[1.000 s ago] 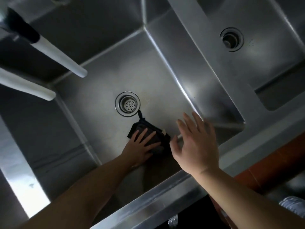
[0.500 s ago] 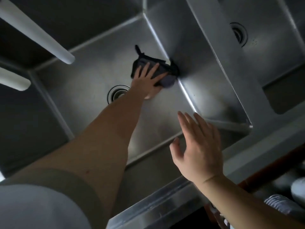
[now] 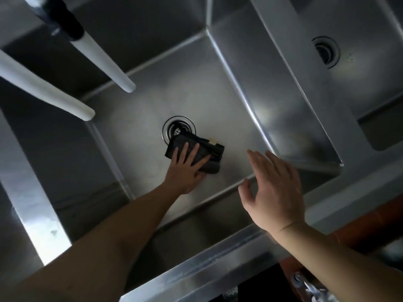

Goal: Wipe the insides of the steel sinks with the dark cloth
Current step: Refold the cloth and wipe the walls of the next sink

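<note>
A deep steel sink [image 3: 139,175] fills the middle of the view, its round drain [image 3: 177,129] near the centre of the floor. The dark cloth [image 3: 202,152], folded with a pale tag at one corner, lies flat on the sink floor and covers the drain's lower right edge. My left hand [image 3: 185,168] presses down on the cloth with straight, spread fingers. My right hand [image 3: 272,192] hovers above the sink's near right corner, fingers straight and holding nothing. A second steel sink [image 3: 370,88] with its own drain [image 3: 326,52] lies to the right.
Two white faucet spouts [image 3: 109,62] [image 3: 43,88] reach over the sink from the upper left. A steel divider [image 3: 305,83] separates the two basins. The steel front rim [image 3: 218,262] runs along the bottom, with a reddish-brown floor [image 3: 370,219] beyond it.
My left hand has dragged the cloth from the far right corner of the sink floor back toward me, to beside the drain. My right hand has stayed hovering over the near right side.
</note>
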Available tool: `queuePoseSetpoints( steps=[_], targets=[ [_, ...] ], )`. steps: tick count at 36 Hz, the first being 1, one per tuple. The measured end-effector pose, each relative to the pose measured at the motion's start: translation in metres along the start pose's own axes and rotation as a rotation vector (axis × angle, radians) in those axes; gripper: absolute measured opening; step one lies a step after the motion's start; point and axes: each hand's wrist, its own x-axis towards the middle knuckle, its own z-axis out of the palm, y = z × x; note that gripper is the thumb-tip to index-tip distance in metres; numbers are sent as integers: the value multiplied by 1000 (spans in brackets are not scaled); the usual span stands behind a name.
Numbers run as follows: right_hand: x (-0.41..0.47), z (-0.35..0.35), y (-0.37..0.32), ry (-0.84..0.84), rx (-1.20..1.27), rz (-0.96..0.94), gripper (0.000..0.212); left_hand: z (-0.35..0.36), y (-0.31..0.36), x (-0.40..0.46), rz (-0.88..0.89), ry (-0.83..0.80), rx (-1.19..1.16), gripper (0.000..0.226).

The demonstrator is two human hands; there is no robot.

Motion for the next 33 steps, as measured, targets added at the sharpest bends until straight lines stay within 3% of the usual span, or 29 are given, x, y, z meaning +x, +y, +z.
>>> queuePoseSetpoints(
  steps=[10, 18, 24, 33],
  targets=[
    [0, 1, 0, 38, -38, -41, 56, -50, 38, 133, -146, -168, -121, 61],
    [-1, 14, 6, 163, -2, -63, 52, -90, -32, 218, -201, -84, -87, 63],
    [-2, 15, 7, 161, 22, -56, 53, -96, -95, 202, -489, -71, -207, 63],
    [-1, 14, 6, 173, 32, -48, 52, -55, -121, 90, -790, -40, -344, 64]
  ],
)
